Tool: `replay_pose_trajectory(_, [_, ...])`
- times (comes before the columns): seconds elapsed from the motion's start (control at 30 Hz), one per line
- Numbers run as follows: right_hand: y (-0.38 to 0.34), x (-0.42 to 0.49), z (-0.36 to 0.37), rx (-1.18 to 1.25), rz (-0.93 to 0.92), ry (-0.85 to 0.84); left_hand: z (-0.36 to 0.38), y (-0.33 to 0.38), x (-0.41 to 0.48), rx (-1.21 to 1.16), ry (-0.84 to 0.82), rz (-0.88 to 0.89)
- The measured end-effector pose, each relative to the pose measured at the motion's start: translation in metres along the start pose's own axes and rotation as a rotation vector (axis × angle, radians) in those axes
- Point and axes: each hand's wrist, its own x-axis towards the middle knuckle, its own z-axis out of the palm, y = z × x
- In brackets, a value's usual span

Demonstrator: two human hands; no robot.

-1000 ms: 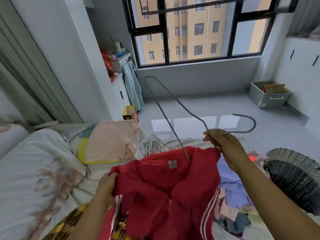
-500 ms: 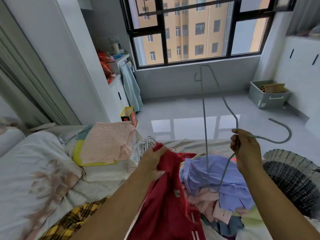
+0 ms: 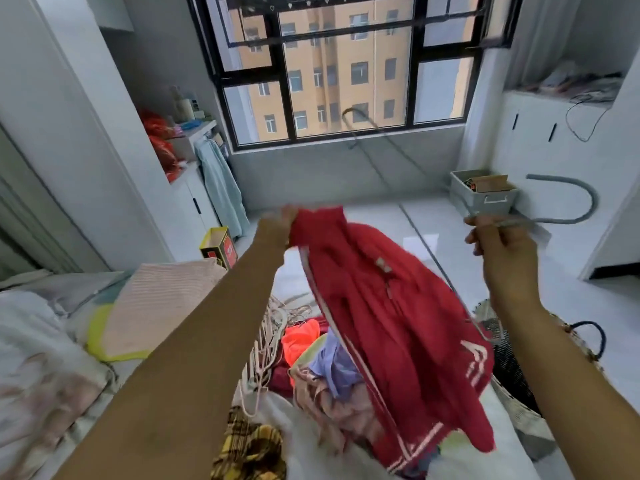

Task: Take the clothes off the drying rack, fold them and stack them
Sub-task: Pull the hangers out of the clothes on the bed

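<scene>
At the far left the bed [image 3: 41, 358] runs out of frame, its flowered duvet rumpled. One folded pink striped garment [image 3: 156, 306] with a yellow edge lies flat on it, near the bed's far edge. Beyond that edge stands one white cabinet [image 3: 194, 199] with one pale green garment [image 3: 221, 188] hanging down its front. One yellow-and-red box [image 3: 220, 247] sits on the floor just beside the bed.

The left hand [image 3: 277, 230] is raised over the bed's end, its grip pinched on the top edge of one red jacket [image 3: 381, 323] with white stripes. The jacket hangs in the air and slants down to the right. Below it a bundle of white hangers [image 3: 270, 327], too tangled to count, lies on the bed beside a loose heap of clothes [image 3: 332, 362] showing orange, lavender, pink and yellow plaid pieces.

Past the jacket the glossy floor [image 3: 433, 230] lies open up to the wall under the window [image 3: 346, 64].

The right hand [image 3: 502, 247], apart from the jacket, has its grip curled round the neck of one grey wire hanger [image 3: 554, 221], hook pointing right. The hanger's thin frame is blurred, and I cannot tell whether it touches the jacket's right edge. One grey storage bin [image 3: 474, 202] stands by the right wall, and one woven basket [image 3: 512, 362] sits at the bed's right side.
</scene>
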Motion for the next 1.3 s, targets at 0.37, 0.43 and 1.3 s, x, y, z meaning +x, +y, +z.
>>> replay_pose_trajectory(0.37, [0.069,-0.117,0.142,-0.303,0.165,-0.718,-0.098,-0.183,-0.04,1.195,-0.145,0.928])
replay_pose_trajectory(0.43, [0.076,-0.136,0.165,-0.302,0.202,-0.786,-0.106,-0.181,-0.045,1.022,-0.233,0.631])
replay_pose_trajectory(1.3, [0.242,-0.238,0.352,-0.257,0.82,-0.671,-0.344,-0.311,0.002,-0.02,0.016,-0.773])
